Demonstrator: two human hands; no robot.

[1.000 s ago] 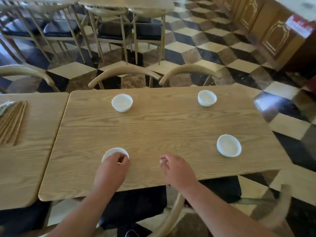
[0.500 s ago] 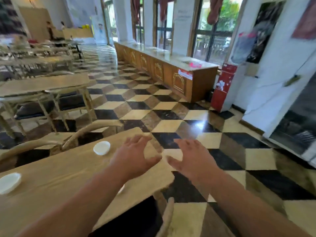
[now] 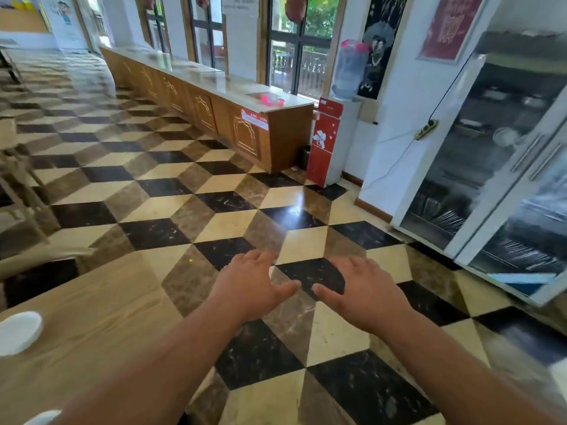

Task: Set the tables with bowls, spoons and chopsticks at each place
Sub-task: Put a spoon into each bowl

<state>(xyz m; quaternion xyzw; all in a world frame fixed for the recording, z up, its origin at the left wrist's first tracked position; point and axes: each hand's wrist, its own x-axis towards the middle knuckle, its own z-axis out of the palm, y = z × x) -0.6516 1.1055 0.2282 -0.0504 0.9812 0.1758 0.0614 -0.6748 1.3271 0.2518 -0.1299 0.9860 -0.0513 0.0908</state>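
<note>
My left hand [image 3: 250, 286] and my right hand [image 3: 362, 289] are held out in front of me over the checkered floor, palms down, fingers spread, both holding nothing. The wooden table [image 3: 92, 326] lies at the lower left. A white bowl [image 3: 18, 332] sits on it at the left edge of the view. A sliver of another white bowl [image 3: 43, 418] shows at the bottom left beside my left forearm. No spoons or chopsticks lie on the visible part of the table.
A glass-door cabinet [image 3: 497, 167] with stacked tableware stands at the right. A long wooden counter [image 3: 214, 108] runs along the windows, with a red water dispenser [image 3: 326, 142] at its end. A chair back [image 3: 46, 256] curves at the table's far side.
The view has swung right, away from the table and towards the cabinet. My left hand has let go of the near bowl, and both hands now hover over the floor.
</note>
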